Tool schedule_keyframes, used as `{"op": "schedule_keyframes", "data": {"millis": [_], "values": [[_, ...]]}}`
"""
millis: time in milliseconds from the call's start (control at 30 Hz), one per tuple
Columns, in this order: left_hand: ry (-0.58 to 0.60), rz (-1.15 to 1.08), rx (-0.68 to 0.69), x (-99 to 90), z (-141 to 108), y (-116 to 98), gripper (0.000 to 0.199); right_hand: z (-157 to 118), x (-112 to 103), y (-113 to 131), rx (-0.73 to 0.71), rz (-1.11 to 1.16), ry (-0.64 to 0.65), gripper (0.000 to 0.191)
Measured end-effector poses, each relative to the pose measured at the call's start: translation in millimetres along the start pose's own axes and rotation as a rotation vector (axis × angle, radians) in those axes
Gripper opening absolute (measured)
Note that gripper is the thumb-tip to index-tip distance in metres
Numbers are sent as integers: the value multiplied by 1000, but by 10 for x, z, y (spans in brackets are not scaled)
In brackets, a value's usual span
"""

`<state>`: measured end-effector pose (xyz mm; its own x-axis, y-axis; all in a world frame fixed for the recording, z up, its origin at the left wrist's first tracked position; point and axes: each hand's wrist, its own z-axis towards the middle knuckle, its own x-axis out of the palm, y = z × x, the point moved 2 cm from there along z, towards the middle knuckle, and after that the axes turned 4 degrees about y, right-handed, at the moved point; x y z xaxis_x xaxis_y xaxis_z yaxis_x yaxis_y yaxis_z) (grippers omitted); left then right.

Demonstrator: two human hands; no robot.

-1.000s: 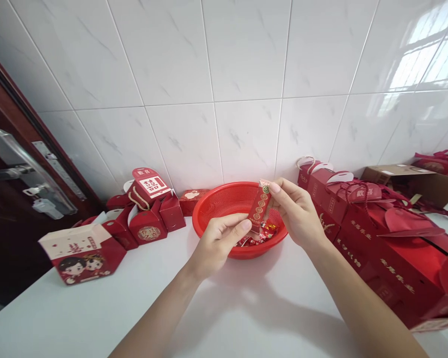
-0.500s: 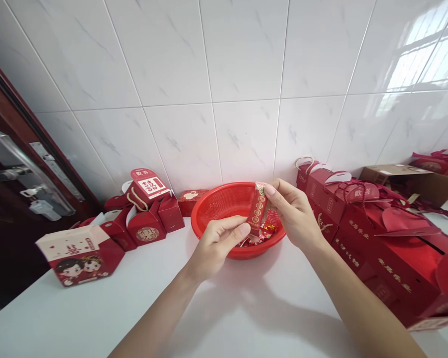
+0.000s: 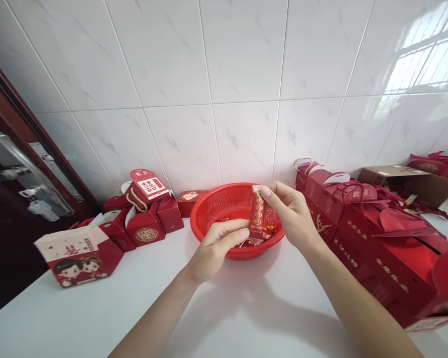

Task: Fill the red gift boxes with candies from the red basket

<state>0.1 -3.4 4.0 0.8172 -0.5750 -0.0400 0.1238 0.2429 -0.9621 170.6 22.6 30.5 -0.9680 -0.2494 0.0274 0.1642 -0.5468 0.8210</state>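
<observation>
A narrow red packet (image 3: 258, 214) with round gold characters is held upright, slightly tilted, over a red plastic basket (image 3: 203, 236). My left hand (image 3: 216, 246) pinches its lower left edge between thumb and fingers. At the packet's upper right end, my right hand (image 3: 289, 211) grips it with thumb and fingers. Beneath the packet, small wrapped candies (image 3: 269, 230) in red and gold lie in the basket, partly hidden by the packet and my left hand.
Red gift boxes (image 3: 147, 233) stand at the left near a door (image 3: 7, 223). Larger stacked red boxes (image 3: 384, 263) fill the right side, close to my right forearm. An open cardboard box (image 3: 442, 189) lies behind them. A tiled wall (image 3: 246, 139) runs along the back.
The packet has turned slightly, so its printed face shows more squarely. Both hands keep their hold with only small finger shifts.
</observation>
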Motion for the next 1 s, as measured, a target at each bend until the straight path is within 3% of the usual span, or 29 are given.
{"op": "schedule_keyframes", "data": {"millis": [1000], "values": [[22,82,7,64,-8,-75,26,-21,15,42,-28,-91,-25,36]]}}
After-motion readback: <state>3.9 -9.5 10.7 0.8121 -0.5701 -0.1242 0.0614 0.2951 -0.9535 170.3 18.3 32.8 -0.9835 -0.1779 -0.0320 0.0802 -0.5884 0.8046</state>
